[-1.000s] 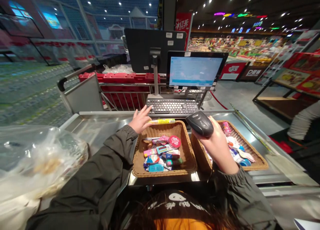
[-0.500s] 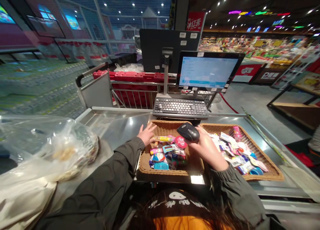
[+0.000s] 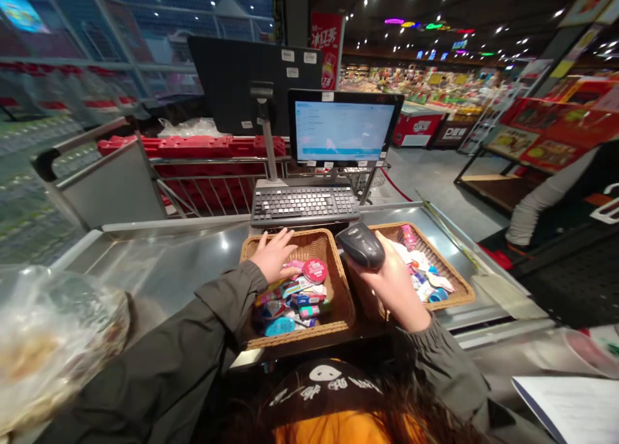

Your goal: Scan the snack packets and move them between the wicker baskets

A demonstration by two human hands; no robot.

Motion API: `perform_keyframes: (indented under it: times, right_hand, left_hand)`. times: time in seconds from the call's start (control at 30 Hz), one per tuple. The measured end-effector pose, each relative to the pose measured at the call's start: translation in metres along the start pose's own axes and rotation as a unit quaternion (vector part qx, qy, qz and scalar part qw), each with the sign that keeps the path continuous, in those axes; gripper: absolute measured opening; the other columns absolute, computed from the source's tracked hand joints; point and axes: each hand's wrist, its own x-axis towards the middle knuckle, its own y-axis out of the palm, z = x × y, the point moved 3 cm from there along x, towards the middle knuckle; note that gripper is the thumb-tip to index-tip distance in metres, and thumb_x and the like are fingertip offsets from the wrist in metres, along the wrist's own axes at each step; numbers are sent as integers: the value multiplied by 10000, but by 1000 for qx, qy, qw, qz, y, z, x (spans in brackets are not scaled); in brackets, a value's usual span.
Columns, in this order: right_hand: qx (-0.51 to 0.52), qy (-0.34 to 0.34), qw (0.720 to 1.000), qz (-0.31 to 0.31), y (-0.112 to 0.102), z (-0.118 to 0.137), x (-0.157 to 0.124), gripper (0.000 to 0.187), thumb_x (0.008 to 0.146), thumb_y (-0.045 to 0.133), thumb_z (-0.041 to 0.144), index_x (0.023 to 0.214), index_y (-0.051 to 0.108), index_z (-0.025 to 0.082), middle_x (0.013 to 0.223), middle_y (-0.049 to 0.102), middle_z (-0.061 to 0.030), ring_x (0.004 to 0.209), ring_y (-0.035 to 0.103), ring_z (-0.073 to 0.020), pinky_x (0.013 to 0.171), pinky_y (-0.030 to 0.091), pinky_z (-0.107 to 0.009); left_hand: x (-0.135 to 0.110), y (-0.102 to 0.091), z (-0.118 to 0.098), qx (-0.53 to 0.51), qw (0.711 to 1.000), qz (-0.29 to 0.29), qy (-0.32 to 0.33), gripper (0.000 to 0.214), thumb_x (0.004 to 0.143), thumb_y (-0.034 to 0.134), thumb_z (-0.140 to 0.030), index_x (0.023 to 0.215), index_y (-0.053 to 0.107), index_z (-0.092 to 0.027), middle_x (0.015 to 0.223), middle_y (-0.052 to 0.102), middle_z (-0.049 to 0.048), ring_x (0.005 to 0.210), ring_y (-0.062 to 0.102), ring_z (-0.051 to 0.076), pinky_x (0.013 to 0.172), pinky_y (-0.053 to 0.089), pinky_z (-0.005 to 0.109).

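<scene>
In my right hand (image 3: 389, 276) is a black barcode scanner (image 3: 362, 245), its head held above the gap between two wicker baskets. My left hand (image 3: 273, 256), fingers spread, reaches over the far left part of the left basket (image 3: 342, 302). Beneath and beside it lie small packaged goods, among them a round pink-red tin (image 3: 314, 270) and a blue packet (image 3: 279, 327). The right basket (image 3: 467, 294) holds several small colourful packs and is partly hidden by my right hand and wrist.
Behind the baskets stand a black keyboard (image 3: 304, 202) and a lit screen (image 3: 343, 131). A clear plastic bag (image 3: 58, 334) lies at the left on the metal counter (image 3: 193, 247). Papers (image 3: 575, 402) lie at the lower right. Another person's sleeve (image 3: 546, 193) shows at right.
The view has turned to the right, so baskets and screens sit further left. My left hand has moved further over the left basket. The scanner stays in my right hand.
</scene>
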Motion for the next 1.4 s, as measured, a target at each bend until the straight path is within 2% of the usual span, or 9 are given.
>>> perform_keyframes:
  times: [0.13,0.3,0.43,0.6,0.8,1.07,1.17,1.27,1.4]
  right_hand:
    - [-49,24,996,-71,-34,-26,-10,453,801,659,453,1157,637,174,1181,665,-146,1211,568,-338,1063,420,-533]
    - [-68,59,989,-114,-67,-53,-21,515,786,660,493,1170,648,152,1232,653,-174,1218,570,-341,1057,433,-540]
    - [-59,91,986,-129,-87,-72,-24,523,772,666,515,1137,665,141,1233,654,-184,1198,584,-344,1042,446,-549]
    - [-68,114,982,-138,-105,-97,-22,549,770,659,527,1157,658,138,1244,651,-187,1201,584,-345,1049,444,-548]
    - [-63,111,981,-146,-114,-123,-11,556,780,653,525,1186,644,145,1271,638,-181,1236,565,-332,1064,443,-530]
    - [-65,90,985,-134,-117,-154,6,495,812,635,516,1128,687,139,1304,625,-192,1305,515,-334,1100,413,-523]
    - [-59,88,984,-142,-116,-164,10,526,799,651,494,1188,658,140,1307,626,-189,1311,511,-348,1110,390,-561]
    - [-49,87,984,-148,-114,-172,12,525,800,653,467,1216,639,146,1301,633,-180,1313,511,-351,1106,386,-580]
    - [-38,89,985,-141,-112,-179,14,538,811,647,470,1230,629,132,1328,611,-194,1317,507,-352,1100,400,-572]
  left_hand:
    - [52,-1,-55,3,994,-63,93,580,835,643,-556,1280,612,-186,1582,319,167,1484,228,356,1161,88,680]
    - [118,14,-121,11,981,-98,165,476,843,651,-530,1156,673,-173,1582,324,159,1491,213,338,1164,98,684]
    - [166,34,-158,-3,990,-75,123,334,925,550,-447,926,745,-176,1588,326,118,1494,210,317,1169,117,677]
    - [208,63,-192,-9,996,-19,83,324,956,440,-248,978,753,-164,1600,302,107,1505,181,292,1186,83,659]
    - [232,88,-219,2,997,-4,76,373,943,398,-194,1115,725,-151,1611,262,124,1522,121,264,1203,29,627]
    - [252,109,-231,2,999,16,33,375,892,456,-173,1159,720,-173,1587,320,123,1518,141,282,1209,46,613]
    - [255,110,-240,-14,1000,14,21,394,915,430,-199,1191,705,-140,1599,284,138,1518,122,300,1207,62,615]
    - [258,105,-250,-38,999,-2,20,424,945,392,-239,1272,658,-190,1617,259,87,1522,106,287,1212,80,605]
    - [265,96,-256,-57,997,-17,57,441,936,420,-241,1337,603,-265,1582,356,56,1510,166,283,1224,71,590]
